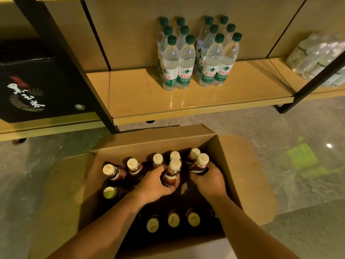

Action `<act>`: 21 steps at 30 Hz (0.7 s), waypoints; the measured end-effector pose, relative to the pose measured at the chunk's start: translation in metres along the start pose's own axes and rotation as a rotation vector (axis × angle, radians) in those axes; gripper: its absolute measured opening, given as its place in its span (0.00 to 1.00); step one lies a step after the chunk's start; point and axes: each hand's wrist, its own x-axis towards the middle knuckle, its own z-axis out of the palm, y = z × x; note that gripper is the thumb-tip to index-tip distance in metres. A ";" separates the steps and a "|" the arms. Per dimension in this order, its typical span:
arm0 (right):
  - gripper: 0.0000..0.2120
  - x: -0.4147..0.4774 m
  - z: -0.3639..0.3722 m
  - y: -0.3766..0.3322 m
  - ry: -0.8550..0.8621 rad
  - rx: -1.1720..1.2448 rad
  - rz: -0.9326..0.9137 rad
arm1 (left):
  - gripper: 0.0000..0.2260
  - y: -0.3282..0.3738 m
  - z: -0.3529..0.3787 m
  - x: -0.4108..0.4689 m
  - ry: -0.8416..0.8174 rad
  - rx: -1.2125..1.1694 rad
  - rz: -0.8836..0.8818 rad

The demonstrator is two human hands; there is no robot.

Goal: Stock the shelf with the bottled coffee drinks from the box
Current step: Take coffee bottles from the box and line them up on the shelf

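An open cardboard box (240,165) sits on the floor below the wooden shelf (141,98). Inside stand several brown coffee bottles with cream caps (133,166). My left hand (155,184) grips one coffee bottle (172,173) by its body, lifted a little above its neighbours. My right hand (210,181) holds a second coffee bottle (200,164) at the box's right side, also raised. Both forearms reach down into the box from the bottom of the view.
Two groups of green-capped water bottles (197,57) stand at the back middle of the shelf, with bare board in front and to the left. A black carton (35,86) fills the left bay. Clear bottles (317,57) lie at the right. A black shelf post (315,81) slants nearby.
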 end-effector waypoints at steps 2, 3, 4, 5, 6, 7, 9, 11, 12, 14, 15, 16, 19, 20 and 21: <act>0.17 -0.008 -0.012 -0.012 0.012 0.019 -0.064 | 0.28 0.013 -0.012 -0.008 0.011 -0.030 0.030; 0.17 -0.013 -0.017 -0.017 0.008 0.027 -0.084 | 0.28 0.021 -0.018 -0.014 0.010 -0.046 0.048; 0.17 -0.017 -0.021 -0.023 -0.001 0.025 -0.100 | 0.28 0.028 -0.024 -0.019 0.013 -0.056 0.067; 0.18 -0.021 -0.025 -0.027 -0.010 0.020 -0.112 | 0.30 0.036 -0.029 -0.025 0.020 -0.076 0.080; 0.19 -0.025 -0.029 -0.032 -0.024 0.020 -0.121 | 0.32 0.044 -0.034 -0.030 0.038 -0.102 0.093; 0.19 -0.029 -0.033 -0.038 -0.041 0.032 -0.130 | 0.36 0.052 -0.039 -0.037 0.065 -0.124 0.099; 0.19 -0.042 -0.045 -0.053 -0.064 0.058 -0.161 | 0.39 0.069 -0.050 -0.048 0.119 -0.149 0.117; 0.20 -0.055 -0.061 -0.068 -0.073 0.091 -0.198 | 0.40 0.089 -0.060 -0.059 0.146 -0.169 0.150; 0.20 -0.060 -0.070 -0.074 -0.073 0.100 -0.223 | 0.38 0.101 -0.065 -0.064 0.156 -0.173 0.175; 0.20 -0.072 -0.088 -0.089 -0.052 0.101 -0.283 | 0.32 0.125 -0.074 -0.071 0.192 -0.182 0.225; 0.20 -0.077 -0.099 -0.096 -0.029 0.103 -0.309 | 0.31 0.138 -0.078 -0.074 0.214 -0.187 0.248; 0.22 -0.080 -0.111 -0.102 -0.007 0.116 -0.334 | 0.31 0.152 -0.081 -0.077 0.246 -0.201 0.278; 0.25 -0.091 -0.154 -0.123 0.027 0.165 -0.407 | 0.35 0.196 -0.086 -0.084 0.292 -0.193 0.355; 0.24 -0.094 -0.170 -0.129 0.035 0.169 -0.430 | 0.35 0.212 -0.086 -0.087 0.295 -0.184 0.387; 0.23 -0.097 -0.187 -0.133 0.046 0.165 -0.450 | 0.32 0.230 -0.083 -0.092 0.297 -0.179 0.415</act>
